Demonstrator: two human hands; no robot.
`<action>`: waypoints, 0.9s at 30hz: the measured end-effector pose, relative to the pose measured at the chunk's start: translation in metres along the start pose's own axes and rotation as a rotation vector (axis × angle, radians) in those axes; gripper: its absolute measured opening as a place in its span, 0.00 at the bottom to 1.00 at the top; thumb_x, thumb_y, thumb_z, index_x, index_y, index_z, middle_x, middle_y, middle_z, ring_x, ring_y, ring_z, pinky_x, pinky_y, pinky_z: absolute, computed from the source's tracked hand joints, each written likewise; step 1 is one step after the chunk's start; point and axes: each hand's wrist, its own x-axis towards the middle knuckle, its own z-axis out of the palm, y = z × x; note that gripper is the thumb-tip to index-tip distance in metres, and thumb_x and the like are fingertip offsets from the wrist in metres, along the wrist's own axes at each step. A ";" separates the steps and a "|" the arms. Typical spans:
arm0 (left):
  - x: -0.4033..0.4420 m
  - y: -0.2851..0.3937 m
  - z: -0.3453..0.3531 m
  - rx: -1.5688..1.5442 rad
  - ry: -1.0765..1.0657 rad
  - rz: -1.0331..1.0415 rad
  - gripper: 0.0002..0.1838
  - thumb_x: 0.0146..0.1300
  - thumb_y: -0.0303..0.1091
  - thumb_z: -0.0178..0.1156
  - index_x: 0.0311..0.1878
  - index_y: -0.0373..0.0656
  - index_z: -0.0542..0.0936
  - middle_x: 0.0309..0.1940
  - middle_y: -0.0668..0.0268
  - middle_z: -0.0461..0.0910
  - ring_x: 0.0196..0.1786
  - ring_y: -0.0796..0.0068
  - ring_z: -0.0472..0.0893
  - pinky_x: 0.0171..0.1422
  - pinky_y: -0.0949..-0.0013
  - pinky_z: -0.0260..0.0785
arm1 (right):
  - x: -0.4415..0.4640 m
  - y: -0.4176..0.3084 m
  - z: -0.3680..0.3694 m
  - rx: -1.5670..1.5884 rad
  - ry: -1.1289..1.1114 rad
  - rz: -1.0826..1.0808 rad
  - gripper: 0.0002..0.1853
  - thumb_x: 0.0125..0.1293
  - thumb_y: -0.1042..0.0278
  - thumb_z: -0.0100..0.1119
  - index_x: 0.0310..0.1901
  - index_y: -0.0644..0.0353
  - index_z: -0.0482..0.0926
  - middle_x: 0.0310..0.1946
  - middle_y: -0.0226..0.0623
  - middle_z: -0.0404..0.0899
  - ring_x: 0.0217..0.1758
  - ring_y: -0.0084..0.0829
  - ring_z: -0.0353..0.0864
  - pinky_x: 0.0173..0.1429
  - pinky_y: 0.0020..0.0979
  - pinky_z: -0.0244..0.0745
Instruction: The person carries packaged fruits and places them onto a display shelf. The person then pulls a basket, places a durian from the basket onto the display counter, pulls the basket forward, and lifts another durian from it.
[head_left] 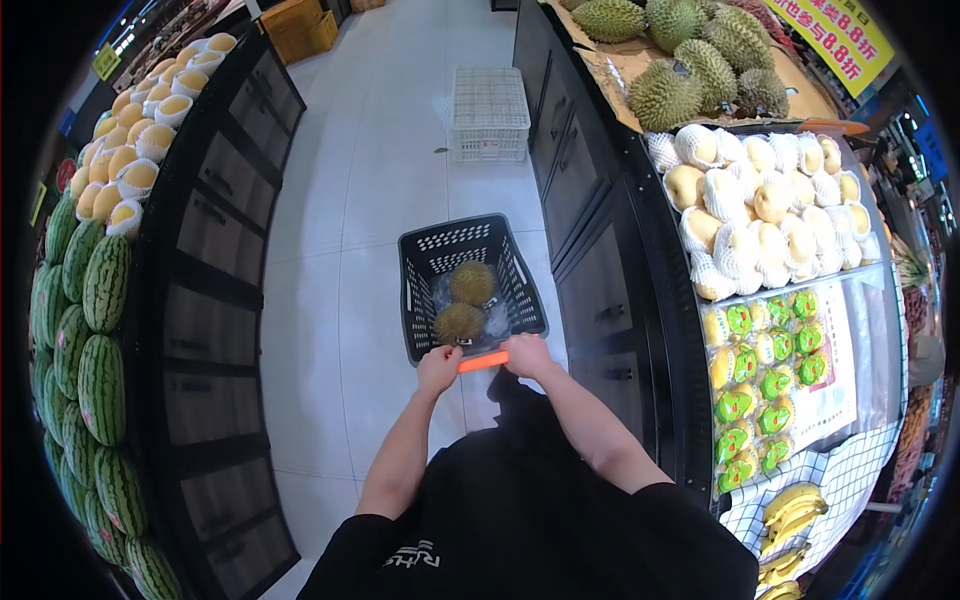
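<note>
A black shopping cart basket [408, 285] stands in the aisle in front of me, its sides pierced with slots. Two durians [472, 283] lie inside it, with some clear plastic [497, 320] around them. Along the near side runs an orange handle bar [483, 361]. My left hand [438, 368] is closed around the bar's left end, and my right hand [528, 355] grips its right end. The undersides of both hands are hidden, as is whatever carries the basket.
Watermelons [102, 388] and net-wrapped yellow fruit [155, 140] fill the left stand. On the right stand are large durians [665, 95], foam-netted pears [770, 200], packed fruit [735, 405] and bananas [790, 515]. A white crate [490, 112] stands ahead on the floor, beside the right cabinets.
</note>
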 end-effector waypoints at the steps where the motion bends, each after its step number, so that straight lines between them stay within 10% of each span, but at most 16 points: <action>1: 0.011 0.005 -0.006 0.011 -0.010 -0.008 0.21 0.60 0.51 0.50 0.36 0.45 0.85 0.30 0.51 0.82 0.39 0.49 0.82 0.46 0.52 0.72 | 0.012 0.002 -0.004 0.010 0.005 -0.006 0.11 0.53 0.66 0.59 0.39 0.44 0.85 0.37 0.36 0.83 0.46 0.39 0.81 0.50 0.39 0.77; 27: 0.200 0.048 -0.099 -0.013 -0.034 0.014 0.18 0.57 0.46 0.52 0.35 0.41 0.83 0.28 0.52 0.81 0.36 0.50 0.81 0.43 0.54 0.72 | 0.199 0.005 -0.080 0.081 0.074 -0.067 0.09 0.52 0.67 0.60 0.36 0.51 0.84 0.32 0.37 0.82 0.39 0.39 0.82 0.44 0.40 0.76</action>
